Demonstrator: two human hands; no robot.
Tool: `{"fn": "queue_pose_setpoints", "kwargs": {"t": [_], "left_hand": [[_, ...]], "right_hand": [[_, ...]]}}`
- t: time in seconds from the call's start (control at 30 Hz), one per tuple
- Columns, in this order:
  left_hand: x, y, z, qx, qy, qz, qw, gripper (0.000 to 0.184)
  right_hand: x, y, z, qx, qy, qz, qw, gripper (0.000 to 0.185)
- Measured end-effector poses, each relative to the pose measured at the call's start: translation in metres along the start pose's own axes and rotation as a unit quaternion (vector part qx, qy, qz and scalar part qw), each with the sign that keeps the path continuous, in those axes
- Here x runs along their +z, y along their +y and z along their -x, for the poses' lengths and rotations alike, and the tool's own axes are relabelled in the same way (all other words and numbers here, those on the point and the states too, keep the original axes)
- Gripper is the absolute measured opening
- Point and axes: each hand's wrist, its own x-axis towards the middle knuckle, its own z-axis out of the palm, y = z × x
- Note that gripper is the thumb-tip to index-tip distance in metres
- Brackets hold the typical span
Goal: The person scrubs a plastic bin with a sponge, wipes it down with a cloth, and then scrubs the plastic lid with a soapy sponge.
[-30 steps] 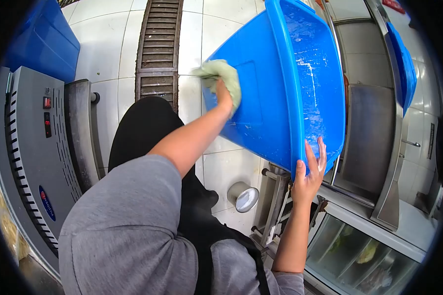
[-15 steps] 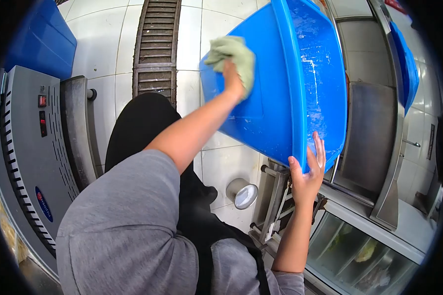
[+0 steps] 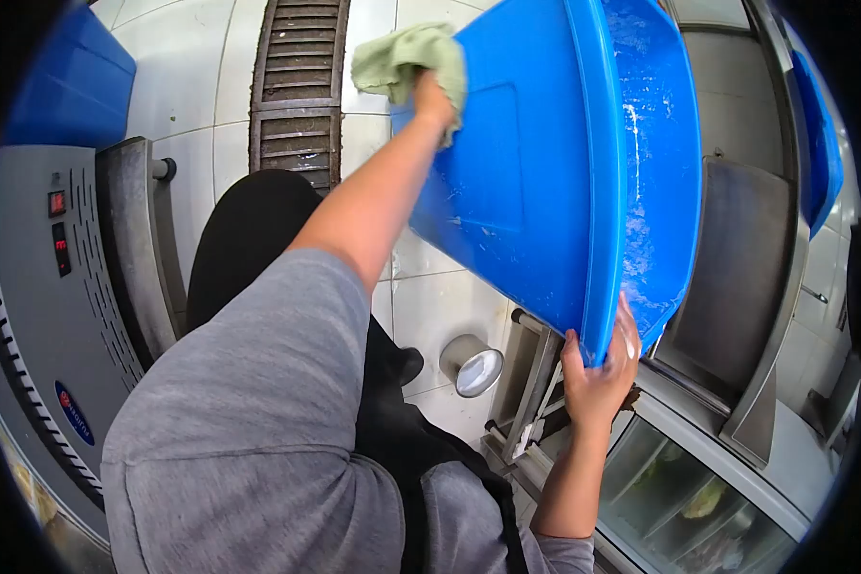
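Cloth (image 3: 387, 72) and left grip (image 3: 432, 100) had moved since the earlier frame, from over the side of the tub (image 3: 531, 182) out toward its base edge; rim (image 3: 608, 191) had shifted rightward in view. Left grip: fingers closed round bunched cloth, partly hidden. Right grip (image 3: 603, 378): clasped on rim, parted only by its thickness, thumb outside, fingers inside. Tub: blue, tipped, mouth rightward, above the floor (image 3: 440, 287); support could not be told. Handling, as judged: stiff, light for its bulk, slippery where streaked white; best held by the rim. Cloth: soft, limp, best bunched.
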Motion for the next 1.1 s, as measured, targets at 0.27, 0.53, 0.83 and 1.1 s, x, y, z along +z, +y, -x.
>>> {"fn": "queue_pose_setpoints", "kwargs": {"t": [0.27,0.53,0.83,1.1], "left_hand": [[-0.057,-0.106,-0.070,-0.296,-0.076,0.223,0.926,0.042],[-0.081,-0.150,-0.090,-0.323,-0.066,0.229,0.916,0.040],[-0.083,-0.179,-0.003,-0.342,-0.020,0.225,0.912,0.038],[-0.096,-0.178,0.173,-0.394,0.043,0.149,0.906,0.036]], "right_hand": [[0.000,0.006,-0.001,-0.002,-0.017,0.005,1.000,0.035],[-0.005,0.002,-0.013,0.018,-0.045,-0.002,0.999,0.020],[-0.002,0.003,-0.009,0.004,-0.030,0.011,0.999,0.024],[-0.001,-0.002,-0.007,-0.002,-0.005,0.017,1.000,0.034]]}}
